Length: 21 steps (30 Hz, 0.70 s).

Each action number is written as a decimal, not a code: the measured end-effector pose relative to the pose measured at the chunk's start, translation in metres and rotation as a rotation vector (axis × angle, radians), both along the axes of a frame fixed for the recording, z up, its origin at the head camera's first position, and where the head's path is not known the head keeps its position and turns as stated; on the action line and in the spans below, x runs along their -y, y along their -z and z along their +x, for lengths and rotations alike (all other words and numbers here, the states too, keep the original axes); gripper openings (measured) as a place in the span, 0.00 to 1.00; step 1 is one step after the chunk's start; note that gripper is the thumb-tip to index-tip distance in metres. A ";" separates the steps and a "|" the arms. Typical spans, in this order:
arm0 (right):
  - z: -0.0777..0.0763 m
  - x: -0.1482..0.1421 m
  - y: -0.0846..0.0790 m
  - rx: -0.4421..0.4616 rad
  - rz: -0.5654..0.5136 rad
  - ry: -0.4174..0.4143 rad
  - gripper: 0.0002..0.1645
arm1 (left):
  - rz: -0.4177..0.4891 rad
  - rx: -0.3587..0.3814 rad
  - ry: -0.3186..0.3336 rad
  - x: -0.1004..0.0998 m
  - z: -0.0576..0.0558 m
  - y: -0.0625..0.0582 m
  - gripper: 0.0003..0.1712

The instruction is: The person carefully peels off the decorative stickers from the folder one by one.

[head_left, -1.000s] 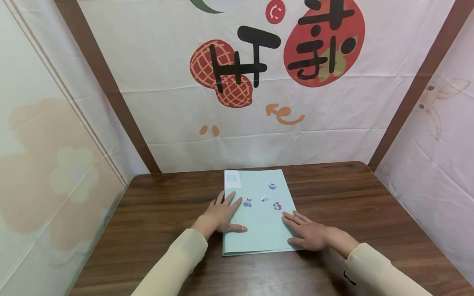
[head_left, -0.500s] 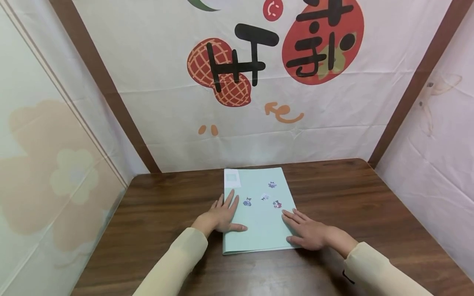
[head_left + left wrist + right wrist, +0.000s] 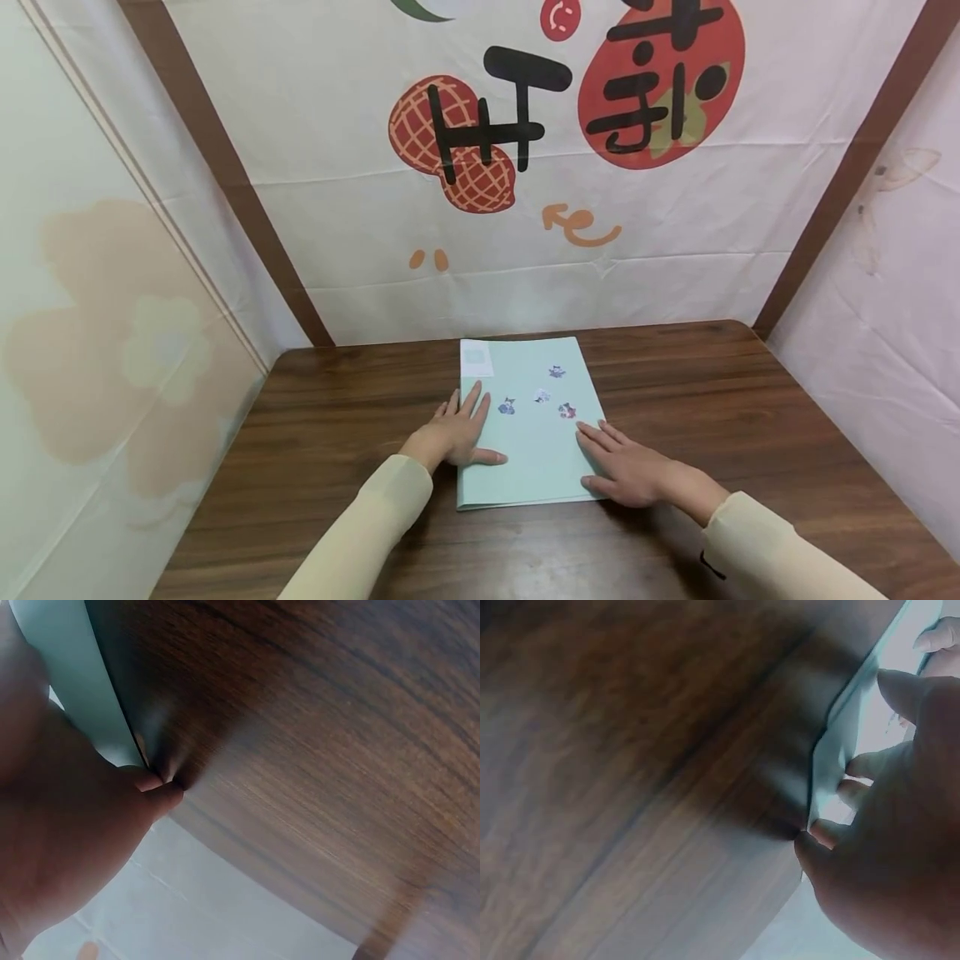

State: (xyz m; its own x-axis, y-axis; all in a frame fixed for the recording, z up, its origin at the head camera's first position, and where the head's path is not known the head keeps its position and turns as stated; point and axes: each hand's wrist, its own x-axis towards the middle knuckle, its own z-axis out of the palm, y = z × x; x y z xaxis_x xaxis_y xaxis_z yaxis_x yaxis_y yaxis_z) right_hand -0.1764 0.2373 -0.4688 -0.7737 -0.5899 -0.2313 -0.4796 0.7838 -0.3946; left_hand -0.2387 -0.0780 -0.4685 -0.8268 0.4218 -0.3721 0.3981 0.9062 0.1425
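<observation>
Folder (image 3: 534, 454), pale mint green, lay closed and flat on the table (image 3: 337, 425), its far edge near the table's rear edge. Two layers were visible along its near edge. A white label (image 3: 476, 367) occupied the far left corner of the cover; four small cartoon stickers (image 3: 567, 411) were spread across the middle and far right area.

Both hands rested on the cover, one per side, and neither gripped it. The left hand (image 3: 459, 432) was spread wide over the left edge: the thumb pointed inward across the cover, while the outer fingers extended past the edge onto the table. The right hand (image 3: 626, 467) lay over the right edge near the front corner, fingers extended side by side and thumb set apart.

Cream sleeves (image 3: 757, 533) covered both forearms. Behind the table hung a white backdrop (image 3: 525, 300) bearing a red peanut print (image 3: 453, 142) and large black characters (image 3: 525, 71). Brown strips (image 3: 225, 175) bordered it on either side.
</observation>
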 end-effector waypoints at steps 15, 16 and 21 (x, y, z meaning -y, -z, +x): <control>-0.042 0.005 -0.003 -0.280 0.073 0.077 0.35 | -0.026 -0.011 -0.027 -0.007 0.000 0.002 0.65; -0.046 0.006 -0.004 -0.276 0.061 0.082 0.35 | -0.029 -0.012 -0.031 -0.007 0.000 0.002 0.65; -0.066 0.016 -0.006 -0.233 -0.018 0.102 0.34 | -0.047 -0.012 -0.046 -0.006 -0.001 0.001 0.64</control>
